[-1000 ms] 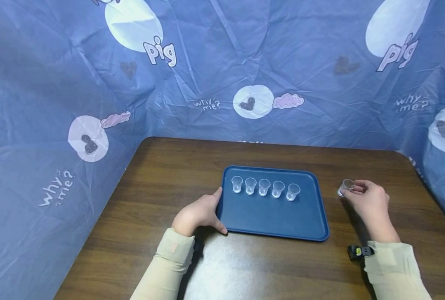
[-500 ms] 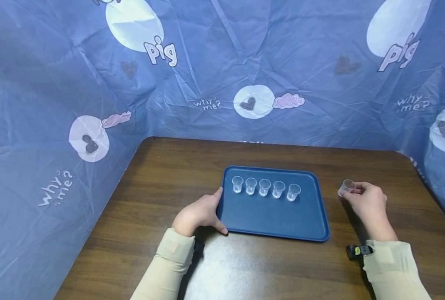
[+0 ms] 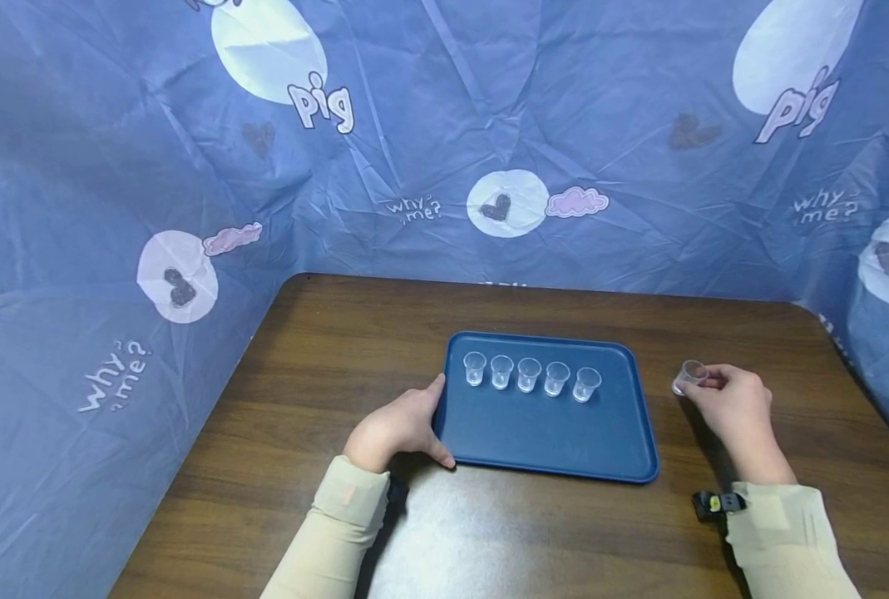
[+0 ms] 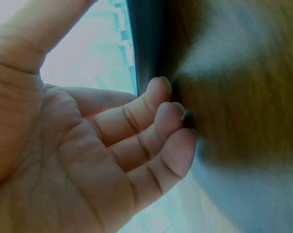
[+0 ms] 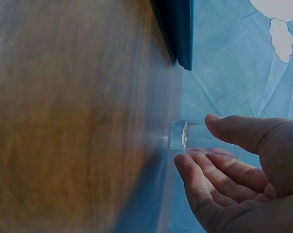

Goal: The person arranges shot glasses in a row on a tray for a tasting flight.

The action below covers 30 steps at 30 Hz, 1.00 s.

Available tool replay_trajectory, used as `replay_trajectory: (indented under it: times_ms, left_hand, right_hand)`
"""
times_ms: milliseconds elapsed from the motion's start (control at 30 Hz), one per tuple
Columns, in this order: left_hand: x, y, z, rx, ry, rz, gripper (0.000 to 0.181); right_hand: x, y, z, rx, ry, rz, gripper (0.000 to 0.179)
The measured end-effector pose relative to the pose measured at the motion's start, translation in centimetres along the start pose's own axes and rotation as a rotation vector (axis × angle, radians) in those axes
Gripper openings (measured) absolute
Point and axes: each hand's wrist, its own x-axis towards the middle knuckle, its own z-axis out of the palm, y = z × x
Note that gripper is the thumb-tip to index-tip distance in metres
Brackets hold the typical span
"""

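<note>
On the wooden table lies a blue tray (image 3: pixel 534 437) carrying a row of several small clear shot glasses (image 3: pixel 528 375), all upright. My left hand (image 3: pixel 395 426) rests at the tray's left side. Its thumb touches the near left corner and its forefinger the left edge. The left wrist view has the other fingers (image 4: pixel 178 155) loosely bent beside the dark tray edge (image 4: pixel 148 43), holding nothing. To the right of the tray, my right hand (image 3: pixel 736 408) pinches another clear shot glass (image 3: pixel 687 377) between thumb and fingers. Its thick base (image 5: pixel 178 136) is at the tabletop; whether it touches, I cannot tell.
Behind the wooden table (image 3: pixel 354 333) and along its sides hangs blue printed cloth (image 3: pixel 384 166). A strip of table separates the tray's right rim (image 3: pixel 648 424) from the right hand. A small black device (image 3: pixel 717 503) sits at the right wrist.
My right hand and the shot glass in it have shifted very slightly to the left. The left hand, the tray and the row of glasses stay in place.
</note>
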Motion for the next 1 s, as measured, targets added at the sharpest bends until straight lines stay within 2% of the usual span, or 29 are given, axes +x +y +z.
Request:
replay_trajectory:
  times_ms: [300,700,1000]
  left_hand:
    - [0.0,0.0,0.0,-0.005,-0.004,-0.001,0.136]
    - [0.1,-0.1,0.1,-0.004,-0.003,0.001,0.137]
    - [0.1,-0.2,0.2,0.001,0.002,0.001,0.137]
  right_hand:
    - [-0.5,-1.1,-0.3,0.005,-0.006,-0.081,0.040]
    - [-1.5,-3.8,-0.5,0.087,-0.084,-0.199,0.037]
    - [-2.3,-5.1,0.8,0.093,-0.171,-0.191,0.034]
